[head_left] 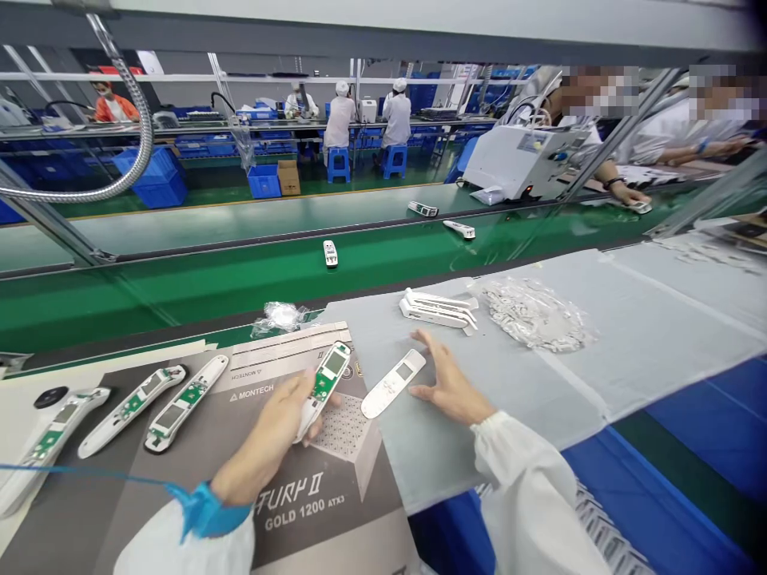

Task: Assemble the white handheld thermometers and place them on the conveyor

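Observation:
My left hand (281,411) is closed around a white handset housing (331,374) with a green circuit board and small screen showing. Beside it, a white front cover (394,385) with a screen window and button holes lies on the grey mat. My right hand (447,379) has its thumb and fingers spread around the cover's upper end; whether they touch it I cannot tell. Farther back on the mat is a stack of white cover pieces (437,310). Left of my left hand, several open handsets (187,403) with circuit boards lie on a printed cardboard sheet (252,455).
A clear bag of small parts (533,313) rests on the grey mat (575,295). Handsets (330,253) lie on the green conveyor belt (240,271) beyond. A white machine (512,164) stands behind it. At right, a co-worker's hand (626,193) touches a handset on the belt.

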A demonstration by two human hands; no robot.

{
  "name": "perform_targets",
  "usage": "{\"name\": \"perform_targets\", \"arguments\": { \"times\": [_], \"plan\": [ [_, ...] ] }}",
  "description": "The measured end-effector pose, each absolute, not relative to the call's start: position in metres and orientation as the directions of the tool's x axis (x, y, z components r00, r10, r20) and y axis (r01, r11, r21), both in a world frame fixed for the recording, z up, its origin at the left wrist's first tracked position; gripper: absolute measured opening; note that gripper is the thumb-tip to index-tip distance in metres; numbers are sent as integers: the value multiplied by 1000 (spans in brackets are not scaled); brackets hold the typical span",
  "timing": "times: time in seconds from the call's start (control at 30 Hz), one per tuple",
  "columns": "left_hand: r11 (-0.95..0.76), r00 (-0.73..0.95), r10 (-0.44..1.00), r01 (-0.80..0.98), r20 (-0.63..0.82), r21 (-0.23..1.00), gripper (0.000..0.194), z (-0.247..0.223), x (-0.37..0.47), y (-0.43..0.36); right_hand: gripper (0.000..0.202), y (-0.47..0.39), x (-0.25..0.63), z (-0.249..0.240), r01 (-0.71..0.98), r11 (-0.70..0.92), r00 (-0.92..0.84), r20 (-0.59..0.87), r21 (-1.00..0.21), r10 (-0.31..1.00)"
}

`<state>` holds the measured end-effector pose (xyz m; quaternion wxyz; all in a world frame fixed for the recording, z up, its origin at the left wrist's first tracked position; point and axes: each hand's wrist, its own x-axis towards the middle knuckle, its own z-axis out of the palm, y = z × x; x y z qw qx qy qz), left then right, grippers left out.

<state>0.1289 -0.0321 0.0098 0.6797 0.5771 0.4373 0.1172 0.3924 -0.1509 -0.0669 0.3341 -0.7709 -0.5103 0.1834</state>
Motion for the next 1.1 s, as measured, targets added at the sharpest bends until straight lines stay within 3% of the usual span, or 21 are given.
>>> {"name": "perform_targets", "arguments": {
  "times": [0.13,0.23,0.3,0.4,0.5,0.57,0.67,0.77,0.83,0.93,1.0,1.1],
  "plan": [
    [-203,633,768,386,-98,900,39,-13,171,-44,65,-145,417,-67,694,-134,214,24,-708,977],
    [-564,690,702,390,174,728,30,-40,198,-62,58,-145,416,-70,727,-126,244,83,-675,966],
    [-667,727,645,385,236,638,27,-57,209,-71,58,-146,414,-71,746,-123,255,110,-655,961],
    [-697,727,637,400,257,595,26,-69,213,-74,59,-151,415,-71,754,-103,248,137,-648,959],
    [-686,774,585,313,243,657,27,-65,206,-67,63,-157,412,-67,661,-96,308,152,-744,939],
    [-636,805,550,231,222,737,28,-56,199,-65,64,-159,402,-62,477,-103,401,112,-873,909],
    [-543,816,551,192,174,818,33,-44,192,-72,56,-153,373,-50,22,-51,518,-32,-998,855],
    [-578,839,536,286,91,764,42,-38,188,-87,58,-136,335,-40,-478,34,519,-251,-878,817],
    [-646,847,531,402,3,649,48,-36,182,-92,52,-123,314,-36,-666,47,462,-363,-744,809],
    [-725,857,514,455,-33,517,49,-32,163,-80,44,-108,293,-30,-771,49,377,-392,-635,840],
    [-723,844,535,469,-18,508,44,-27,146,-64,41,-103,284,-24,-796,23,294,-353,-605,888],
    [-631,725,686,544,69,553,39,-19,125,-45,37,-97,270,-18,-766,-43,180,-278,-641,943]
  ]
}}
